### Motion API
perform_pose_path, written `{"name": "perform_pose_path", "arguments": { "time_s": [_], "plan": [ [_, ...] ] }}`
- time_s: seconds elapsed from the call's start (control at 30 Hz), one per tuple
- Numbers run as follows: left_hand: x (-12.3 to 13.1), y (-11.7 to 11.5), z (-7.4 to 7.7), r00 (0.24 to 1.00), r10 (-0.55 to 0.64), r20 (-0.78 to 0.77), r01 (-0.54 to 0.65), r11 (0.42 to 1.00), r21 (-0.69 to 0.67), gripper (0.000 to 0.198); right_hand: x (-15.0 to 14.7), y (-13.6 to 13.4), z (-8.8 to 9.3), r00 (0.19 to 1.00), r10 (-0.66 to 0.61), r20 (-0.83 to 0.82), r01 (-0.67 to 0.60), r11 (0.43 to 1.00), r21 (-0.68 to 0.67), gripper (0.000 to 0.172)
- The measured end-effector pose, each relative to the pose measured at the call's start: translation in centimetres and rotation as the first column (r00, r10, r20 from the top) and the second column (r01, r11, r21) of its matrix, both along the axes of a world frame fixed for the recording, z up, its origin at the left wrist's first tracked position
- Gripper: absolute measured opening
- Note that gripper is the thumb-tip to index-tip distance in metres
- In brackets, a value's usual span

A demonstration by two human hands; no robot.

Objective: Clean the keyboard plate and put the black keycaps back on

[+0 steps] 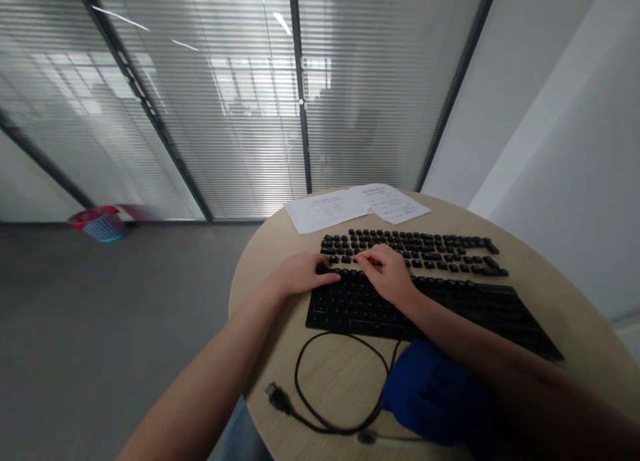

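Observation:
A black keyboard (360,307) lies on the round wooden table, its lower rows bare of keycaps and a row of caps along its far edge. My left hand (299,274) grips the keyboard's far left corner, thumb on top and fingers at the edge. Over the keyboard's far side, my right hand (387,274) is closed in a pinch; whatever is between its fingertips is hidden. Behind the keyboard, loose black keycaps (431,255) are laid out in rows on the tabletop, close to both hands.
Printed paper sheets (330,209) lie at the back of the table (265,247). A black USB cable (296,381) loops in front, beside a blue cloth-like thing (425,394) under my right forearm. A red and blue basket (104,226) stands on the floor by the glass partition.

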State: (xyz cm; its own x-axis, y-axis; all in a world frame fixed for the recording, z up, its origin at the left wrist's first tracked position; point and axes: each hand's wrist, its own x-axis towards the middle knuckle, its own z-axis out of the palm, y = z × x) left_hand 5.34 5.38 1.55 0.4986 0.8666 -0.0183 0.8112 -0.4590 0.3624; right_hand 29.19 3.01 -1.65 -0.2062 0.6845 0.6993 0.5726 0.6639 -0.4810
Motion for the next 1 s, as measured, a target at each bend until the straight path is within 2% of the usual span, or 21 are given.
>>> {"name": "perform_pose_path", "arguments": {
  "time_s": [0.17, 0.27, 0.4, 0.47, 0.53, 0.6, 0.67, 0.83, 1.0],
  "plan": [
    [0.0, 0.2, -0.1, 1.000, 0.002, 0.029, -0.002, 1.000, -0.010, 0.056, -0.1, -0.6, 0.6, 0.996, 0.003, -0.089, -0.005, 1.000, -0.029, 0.026],
    [-0.1, 0.3, -0.4, 0.998, -0.017, 0.061, 0.016, 1.000, 0.018, 0.052, 0.7, -0.9, 1.7, 0.984, -0.032, -0.177, 0.012, 0.993, -0.115, 0.028],
    [-0.3, 0.6, -0.8, 0.991, -0.028, 0.133, 0.022, 0.999, 0.040, 0.051, 2.6, 1.4, 3.7, 0.981, -0.112, -0.159, 0.069, 0.964, -0.256, 0.033],
    [-0.4, 0.7, -1.0, 0.985, -0.036, 0.169, 0.027, 0.998, 0.057, 0.050, 3.2, 3.8, 4.5, 0.994, -0.097, -0.049, 0.075, 0.941, -0.331, 0.032],
    [-0.4, 0.8, -1.2, 0.981, -0.044, 0.187, 0.030, 0.997, 0.075, 0.049, 3.4, 6.5, 5.0, 0.983, -0.080, 0.163, 0.137, 0.914, -0.383, 0.027],
    [-0.3, 0.9, -1.4, 0.981, -0.042, 0.190, 0.027, 0.996, 0.082, 0.051, 3.2, 9.0, 5.2, 0.911, -0.083, 0.405, 0.243, 0.900, -0.362, 0.023],
    [-0.3, 1.0, -1.5, 0.984, -0.033, 0.178, 0.018, 0.996, 0.087, 0.052, 2.8, 11.2, 5.3, 0.825, -0.090, 0.557, 0.307, 0.900, -0.309, 0.021],
    [-0.3, 0.9, -1.5, 0.989, -0.038, 0.141, 0.026, 0.996, 0.087, 0.058, 1.3, 14.9, 5.4, 0.735, -0.038, 0.677, 0.316, 0.903, -0.291, 0.016],
    [-0.5, 1.0, -1.5, 0.975, -0.052, 0.215, 0.034, 0.995, 0.089, 0.062, 0.3, 17.0, 5.1, 0.681, 0.030, 0.732, 0.318, 0.888, -0.332, 0.014]
  ]
}}
